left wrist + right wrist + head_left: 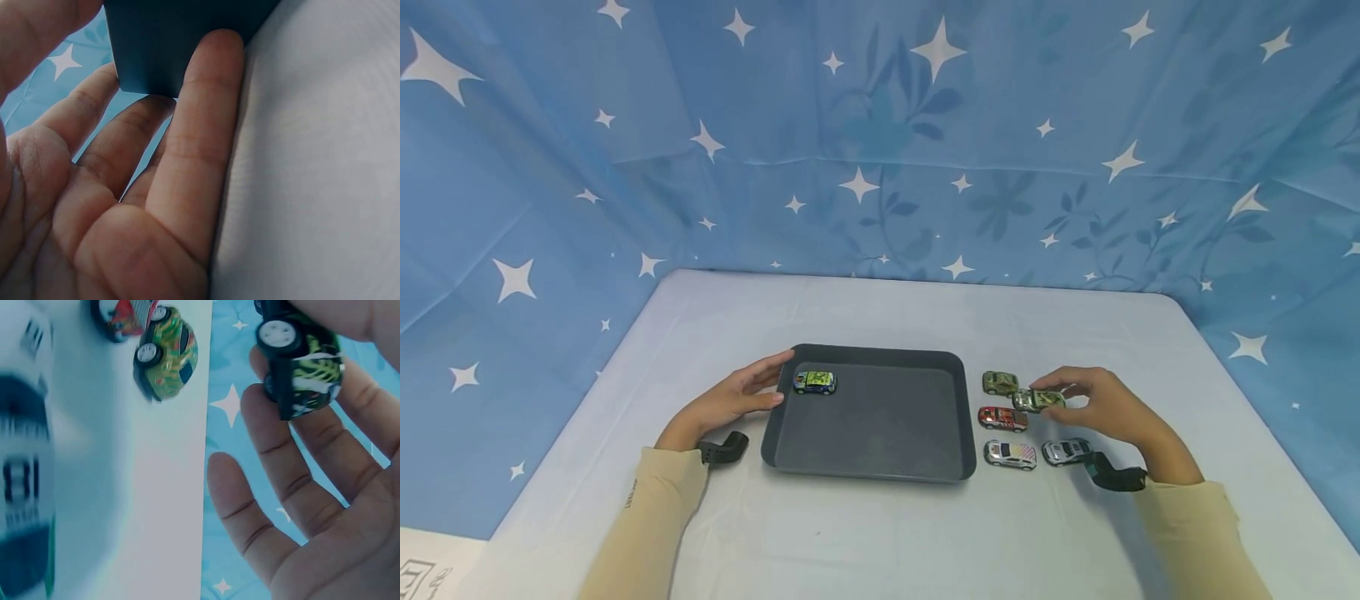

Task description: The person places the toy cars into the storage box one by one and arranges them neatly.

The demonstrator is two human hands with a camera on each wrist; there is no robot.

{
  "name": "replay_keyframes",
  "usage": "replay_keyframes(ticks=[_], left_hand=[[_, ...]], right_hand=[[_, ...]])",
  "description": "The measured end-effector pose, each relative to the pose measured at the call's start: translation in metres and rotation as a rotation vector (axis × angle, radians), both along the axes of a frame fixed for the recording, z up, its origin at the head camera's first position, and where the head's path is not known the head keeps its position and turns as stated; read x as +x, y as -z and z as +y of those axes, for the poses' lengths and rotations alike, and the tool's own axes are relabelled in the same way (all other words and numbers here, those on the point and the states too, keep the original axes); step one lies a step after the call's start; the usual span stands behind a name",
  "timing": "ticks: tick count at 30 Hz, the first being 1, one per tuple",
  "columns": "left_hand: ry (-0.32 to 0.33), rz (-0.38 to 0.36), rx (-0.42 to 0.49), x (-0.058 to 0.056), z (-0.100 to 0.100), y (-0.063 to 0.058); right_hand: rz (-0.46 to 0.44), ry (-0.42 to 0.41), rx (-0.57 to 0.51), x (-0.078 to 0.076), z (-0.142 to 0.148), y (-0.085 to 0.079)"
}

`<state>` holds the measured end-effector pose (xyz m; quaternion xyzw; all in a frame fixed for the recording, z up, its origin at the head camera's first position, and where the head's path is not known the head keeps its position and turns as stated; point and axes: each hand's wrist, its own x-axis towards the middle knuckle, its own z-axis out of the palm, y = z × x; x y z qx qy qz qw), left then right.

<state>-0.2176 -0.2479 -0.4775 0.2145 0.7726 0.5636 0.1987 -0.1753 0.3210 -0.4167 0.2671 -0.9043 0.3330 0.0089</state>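
Tablecloth: white [850, 533], spread beneath the tray and the loose cars.
Sleeves: beige [643, 517], one on each forearm.
Wrist bands: black [726, 450], one on each wrist.
White car: on the cloth [1011, 454], right of the tray's near corner.
Silver car: just right of the white one [1066, 451], close to the right wrist band.
Red car: beyond the white one [1003, 418], near the tray's right side.
Right hand: at the right of the group [1108, 407], thumb and fingertips pinching the green-and-white car; in its wrist view the other fingers are spread.
Green-and-white car: in the right hand's pinch [1037, 400], between the red car and the camouflage car; whether its wheels touch the cloth, I cannot tell.
Left hand: at the tray's left side [730, 404], fingers fairly straight and spread, touching the wall around the far corner.
Tray: dark grey [880, 425], left of the loose cars.
Blue-and-yellow car: inside the tray [815, 382], toward its far left corner.
Camouflage car: farthest of the loose cars [1000, 382].
Curtain: blue with white stars [820, 242], behind everything.
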Motion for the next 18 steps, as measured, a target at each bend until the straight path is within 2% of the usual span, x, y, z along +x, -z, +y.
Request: replay_keyframes(ticks=[10,18], left_hand=[[-0.002,0.009,-0.008,0.001,0.000,-0.001],[-0.007,0.004,-0.017,0.002,0.000,-0.001]], right_hand=[[0.056,-0.020,-0.060,0.001,-0.014,0.003],[0.073,-0.075,-0.154,0.001,-0.027,0.005]])
